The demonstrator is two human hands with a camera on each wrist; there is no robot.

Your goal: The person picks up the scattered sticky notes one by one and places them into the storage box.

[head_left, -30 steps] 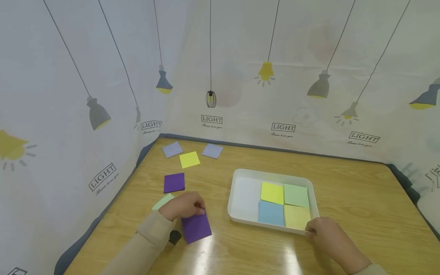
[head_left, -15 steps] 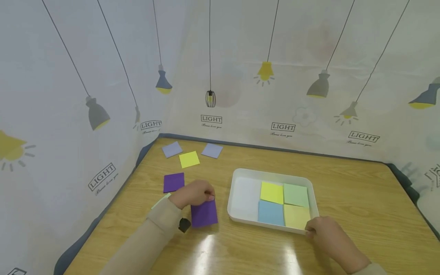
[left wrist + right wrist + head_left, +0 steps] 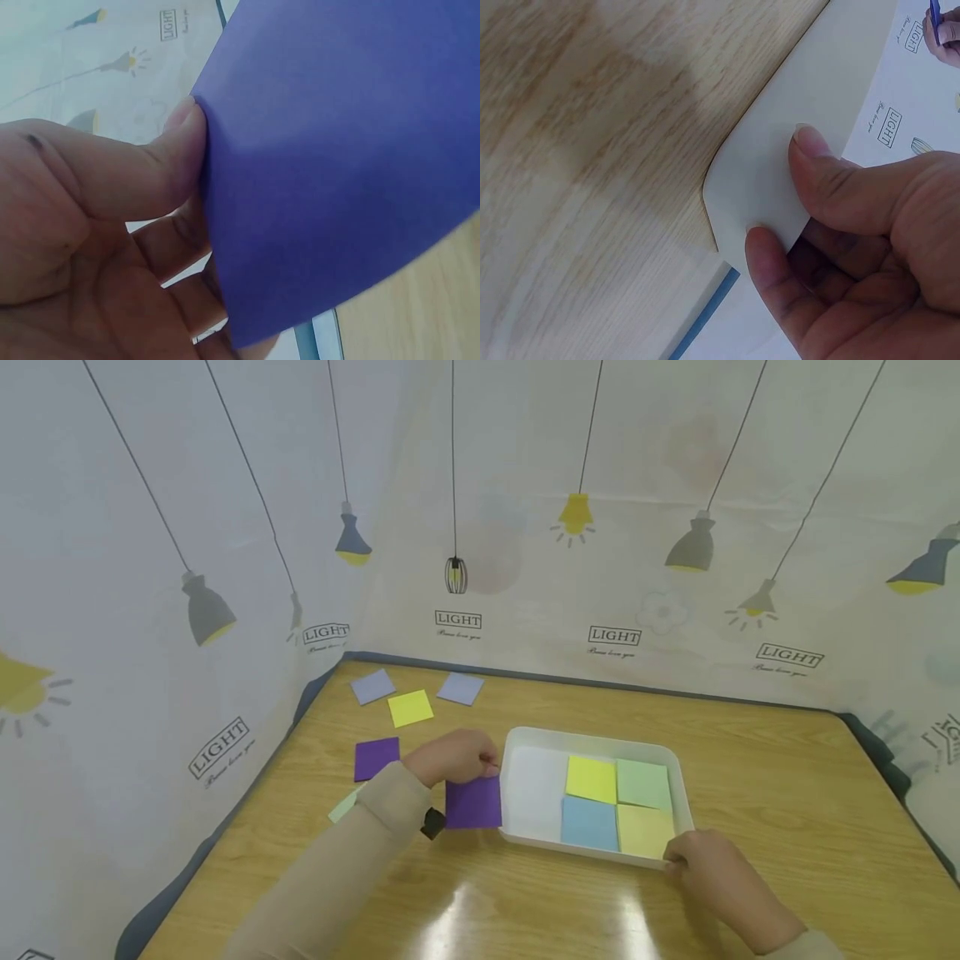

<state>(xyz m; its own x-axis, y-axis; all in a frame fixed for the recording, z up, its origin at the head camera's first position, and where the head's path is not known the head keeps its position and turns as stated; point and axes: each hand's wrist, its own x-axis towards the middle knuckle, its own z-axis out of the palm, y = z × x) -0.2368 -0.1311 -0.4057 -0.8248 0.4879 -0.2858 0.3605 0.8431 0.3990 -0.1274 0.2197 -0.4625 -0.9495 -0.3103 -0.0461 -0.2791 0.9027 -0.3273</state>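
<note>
My left hand (image 3: 459, 755) pinches a purple square paper note (image 3: 473, 802) by its upper edge, just left of the white tray (image 3: 521, 733). In the left wrist view the thumb (image 3: 184, 150) lies along the edge of this note, with the other fingers partly hidden behind it. My right hand (image 3: 703, 862) grips the tray's near right corner. Thumb and index finger press on the corner's outside in the right wrist view. Inside the tray, toward its right, lie a yellow note (image 3: 591, 778), a green note (image 3: 643, 784), a blue note (image 3: 589, 824) and a pale yellow note (image 3: 645, 832).
Left of the tray lie another purple note (image 3: 376, 759), a bright yellow note (image 3: 410, 708), a lavender note (image 3: 372, 687) and a second lavender note (image 3: 461, 688). A pale green note (image 3: 344, 807) shows partly behind the left sleeve. A lamp-printed sheet (image 3: 525, 568) surrounds the table (image 3: 772, 777).
My left hand has carried the purple note right and away from me, up to the tray's left side. The right hand stays at the tray's corner, and the tray keeps its place.
</note>
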